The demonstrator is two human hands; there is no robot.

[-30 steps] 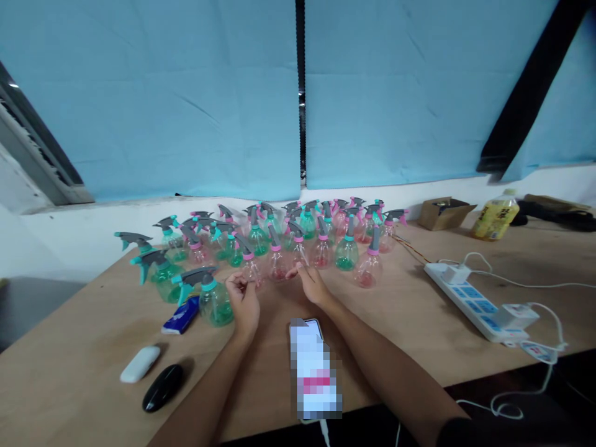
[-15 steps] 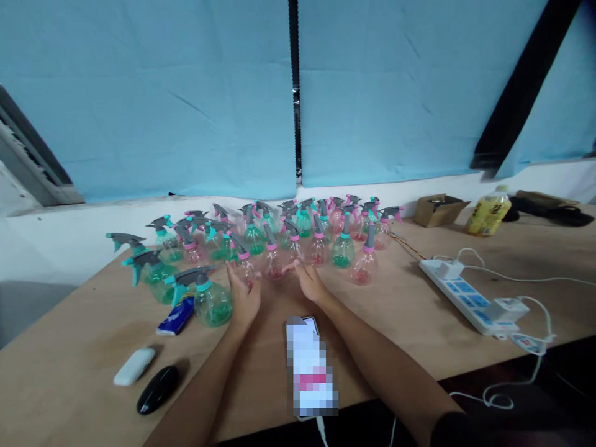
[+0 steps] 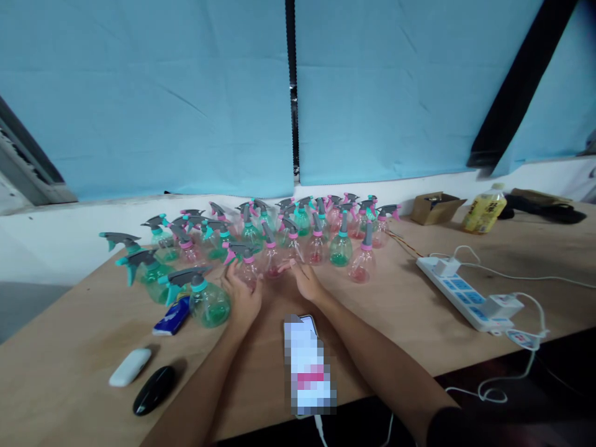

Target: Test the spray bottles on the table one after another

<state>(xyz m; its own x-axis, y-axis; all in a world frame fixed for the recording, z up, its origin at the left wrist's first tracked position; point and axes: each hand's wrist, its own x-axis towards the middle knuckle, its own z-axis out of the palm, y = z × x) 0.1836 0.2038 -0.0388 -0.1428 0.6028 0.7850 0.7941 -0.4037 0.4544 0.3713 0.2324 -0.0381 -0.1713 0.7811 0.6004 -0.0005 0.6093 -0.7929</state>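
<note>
My left hand (image 3: 243,295) is curled around the lower part of a clear pink-collared spray bottle (image 3: 249,268), thumb in front and fingers at its left side. The bottle stands upright on the table, with its grey head and pink trigger pointing left. My right hand (image 3: 305,280) has its fingers stretched out to the left, in front of another pink spray bottle (image 3: 271,257); I cannot tell whether they touch it. Close to my left wrist stands a green spray bottle (image 3: 210,305). Several more pink and green spray bottles crowd behind both hands.
A phone (image 3: 310,366) with a cable lies between my forearms. At left are a blue packet (image 3: 171,316), a white case (image 3: 130,367) and a black oval object (image 3: 154,390). A power strip (image 3: 459,295), cardboard box (image 3: 435,210) and yellow drink bottle (image 3: 484,211) are at right.
The pink spray bottle in my left hand has turned, so its trigger now shows on the left. My right hand has barely moved. The whole view has shifted slightly.
</note>
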